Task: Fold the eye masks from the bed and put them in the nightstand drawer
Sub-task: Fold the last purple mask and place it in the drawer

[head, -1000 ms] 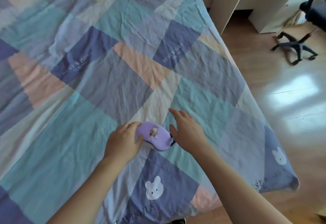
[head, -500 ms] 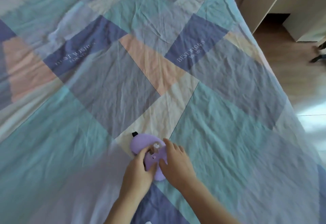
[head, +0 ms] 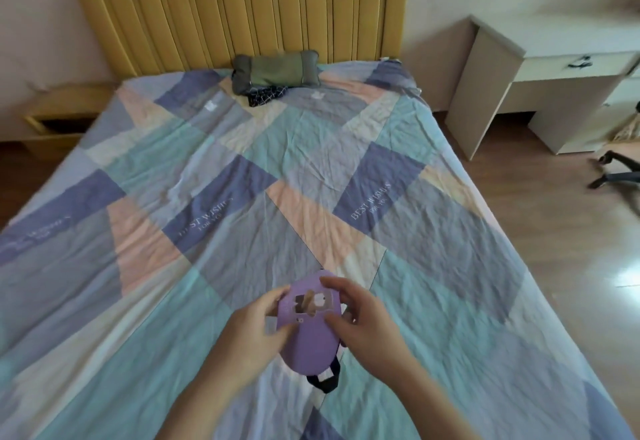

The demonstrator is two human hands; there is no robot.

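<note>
Above the patchwork quilted bed [head: 311, 162], soft purple fabric eye mask [head: 306, 335] pinched by left hand [head: 256, 322] and right hand [head: 360, 315], fingers curled on it. Could unfold or slip loose; black elastic strap [head: 325, 379] dangling, liable to snag.

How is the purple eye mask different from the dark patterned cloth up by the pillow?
The purple eye mask is plain lilac with a small picture; the dark patterned cloth is dark with light lines. The mask is held by the left hand and right hand; the cloth lies crumpled against the pillow, untouched.
</note>
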